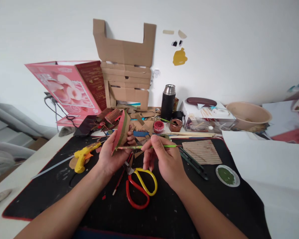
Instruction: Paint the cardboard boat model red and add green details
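Observation:
My left hand [112,156] is closed around a wedge-shaped cardboard piece [122,127], painted red on one face with a green band along its edge. In my right hand [165,159] a thin paintbrush [137,147] is pinched, lying almost level. Its bristle end points left and meets the lower part of the cardboard piece. Below the hands lie scissors [141,189] with one red and one yellow handle. A lid of green paint [227,176] sits on the right, and an open jar of red paint [158,126] stands behind the hands.
On the black mat [94,205] are a yellow hot glue gun [83,156] at left, a dark green utility knife [193,162] and corrugated cardboard [201,151] at right. Cardboard scraps, a black thermos [167,103], a brown paint jar [175,125] and a beige basin [249,112] line the back.

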Available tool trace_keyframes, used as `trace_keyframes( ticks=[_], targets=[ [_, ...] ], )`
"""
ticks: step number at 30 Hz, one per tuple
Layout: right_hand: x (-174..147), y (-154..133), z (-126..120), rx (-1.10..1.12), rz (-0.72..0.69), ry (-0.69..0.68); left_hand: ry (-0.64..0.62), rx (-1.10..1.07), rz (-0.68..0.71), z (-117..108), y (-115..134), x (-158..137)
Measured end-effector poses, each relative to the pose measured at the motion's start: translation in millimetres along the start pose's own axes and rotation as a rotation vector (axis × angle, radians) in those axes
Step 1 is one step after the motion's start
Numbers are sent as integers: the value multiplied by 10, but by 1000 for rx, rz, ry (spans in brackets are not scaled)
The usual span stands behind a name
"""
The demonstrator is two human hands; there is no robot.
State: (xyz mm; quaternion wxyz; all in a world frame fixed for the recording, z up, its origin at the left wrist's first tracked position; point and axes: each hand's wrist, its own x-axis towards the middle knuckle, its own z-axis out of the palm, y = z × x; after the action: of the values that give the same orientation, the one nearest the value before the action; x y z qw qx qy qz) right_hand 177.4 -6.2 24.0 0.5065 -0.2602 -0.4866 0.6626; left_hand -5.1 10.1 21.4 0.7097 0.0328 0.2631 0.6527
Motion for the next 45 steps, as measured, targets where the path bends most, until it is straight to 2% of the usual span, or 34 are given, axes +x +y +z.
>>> trace_keyframes(
  ticks=[4,12,22,31,40,45],
  targets=[
    [10,-15,-14,5,-32,28,-22,37,30,-1,9,4],
    [-35,12,24,25,26,-59,-14,69,2,2,0,-5],
    [19,-34,-17,71,-52,45,-64,97,47,-7,9,-15],
    [-14,-12,11,68,4,-36,-45,94,2,5,3,-17],
    [24,-37,-29,77,-76,64,-78,121,59,-5,5,-23],
    [14,-29,-17,70,-49,23,-75,102,38,1,6,-23]
  ],
)
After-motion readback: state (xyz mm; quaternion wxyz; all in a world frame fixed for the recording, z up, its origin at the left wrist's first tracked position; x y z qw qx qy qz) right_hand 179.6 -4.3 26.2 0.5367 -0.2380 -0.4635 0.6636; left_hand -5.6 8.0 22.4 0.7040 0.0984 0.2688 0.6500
